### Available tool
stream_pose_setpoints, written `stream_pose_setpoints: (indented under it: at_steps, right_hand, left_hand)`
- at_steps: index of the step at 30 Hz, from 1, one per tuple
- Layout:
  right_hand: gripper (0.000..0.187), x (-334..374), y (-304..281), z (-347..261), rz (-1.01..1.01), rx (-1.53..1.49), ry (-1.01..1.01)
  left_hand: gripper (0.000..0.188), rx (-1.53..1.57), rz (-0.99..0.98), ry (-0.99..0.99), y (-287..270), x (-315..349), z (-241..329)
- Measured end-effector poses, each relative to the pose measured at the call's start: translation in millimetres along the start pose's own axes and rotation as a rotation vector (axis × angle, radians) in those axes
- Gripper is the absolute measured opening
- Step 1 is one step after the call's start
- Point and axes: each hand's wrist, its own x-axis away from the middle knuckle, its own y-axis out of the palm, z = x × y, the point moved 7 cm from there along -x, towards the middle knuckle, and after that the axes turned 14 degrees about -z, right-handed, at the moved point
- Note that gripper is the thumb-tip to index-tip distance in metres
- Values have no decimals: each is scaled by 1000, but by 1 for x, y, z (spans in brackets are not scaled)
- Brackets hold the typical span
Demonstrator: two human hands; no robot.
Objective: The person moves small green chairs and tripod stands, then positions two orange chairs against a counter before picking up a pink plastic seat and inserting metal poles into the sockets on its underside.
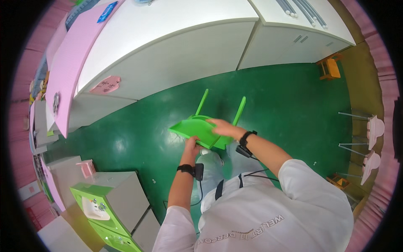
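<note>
A bright green plastic child's chair [194, 128] is tilted in front of my legs, above the green floor. Two of its legs point away from me. My left hand [192, 145] is closed round the near edge of its flat panel, with the thumb on top. Over the right part of the panel lies my right hand [222, 127], its fingers stretched out to the left; whether they press on the surface I cannot tell. The chair's underside and part of its right side are hidden by my right hand and forearm. Black straps with small boxes sit on both wrists.
Long white cabinets [180, 54] run along the far side, with grey tubes [308, 10] on top. A pink panel [73, 54] stands at left. Lower left is a green-topped play sink [95, 208]. A wooden stool [331, 68] and pink chairs [375, 132] line the right.
</note>
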Motion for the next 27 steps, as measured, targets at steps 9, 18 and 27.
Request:
stream_pose_setpoints:
  at_steps: [9,18,27]
  right_hand:
    - [45,-20,13,72,265,402,-104]
    - [28,-132,-75,132,300,95,49]
    - [34,-243,-135,223,220,5,219]
  left_hand:
    - [35,551,3,-102,6,-61,-45]
    - [42,304,-24,-4,-33,-163,38]
    - [58,-518,355,33,-201,-240,108]
